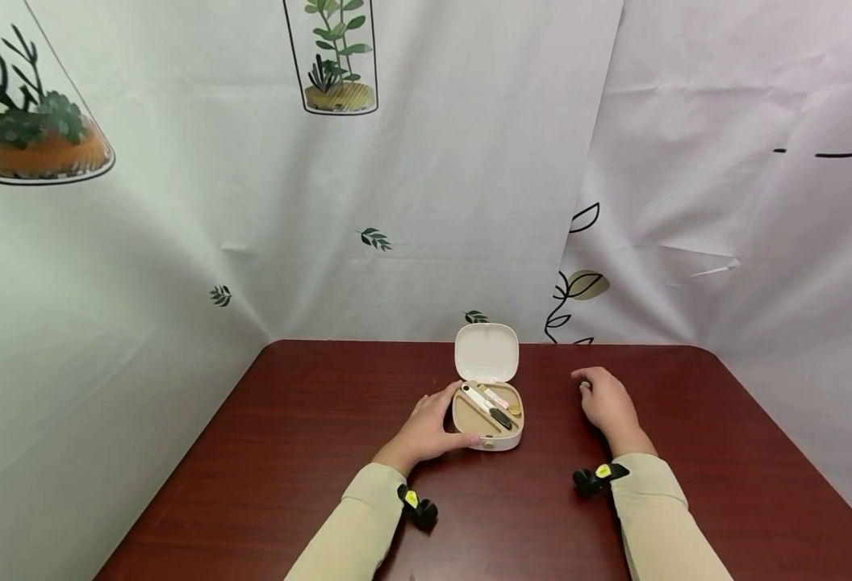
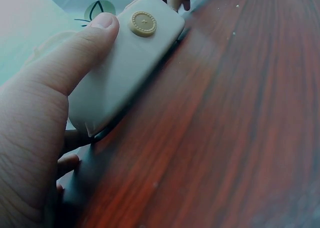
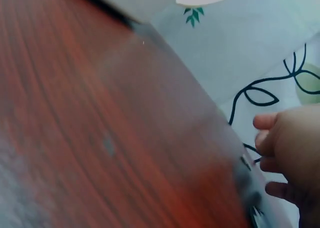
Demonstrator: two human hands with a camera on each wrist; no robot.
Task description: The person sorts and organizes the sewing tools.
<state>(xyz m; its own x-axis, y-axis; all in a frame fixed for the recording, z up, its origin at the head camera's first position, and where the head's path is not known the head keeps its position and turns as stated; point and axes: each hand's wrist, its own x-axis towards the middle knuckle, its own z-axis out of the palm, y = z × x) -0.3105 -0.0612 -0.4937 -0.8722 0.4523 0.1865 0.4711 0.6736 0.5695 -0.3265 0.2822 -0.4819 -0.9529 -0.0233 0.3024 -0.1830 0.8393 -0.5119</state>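
A cream-coloured small case [image 1: 499, 443] stands on the table with its lid [image 1: 486, 353] raised. My left hand [image 1: 429, 428] grips its left side, thumb on the front near a round tan button clasp [image 2: 143, 24], other fingers behind. In the beige inside lie a slim white tool with a black end [image 1: 486, 405], a short pale pinkish piece [image 1: 495, 397] and a small gold-coloured piece [image 1: 515, 409]. Apart from the case, to its right, my right hand [image 1: 609, 405] has bent fingers. A tiny greyish thing [image 1: 585, 386] shows at its fingertips; its kind is unclear.
The dark red-brown table [image 1: 310, 420] has rounded back corners. Behind it hangs a pale cloth [image 1: 469, 202] printed with plants and leaves. Black devices with yellow marks, such as the wrist camera [image 1: 422, 512], sit on both sleeved wrists.
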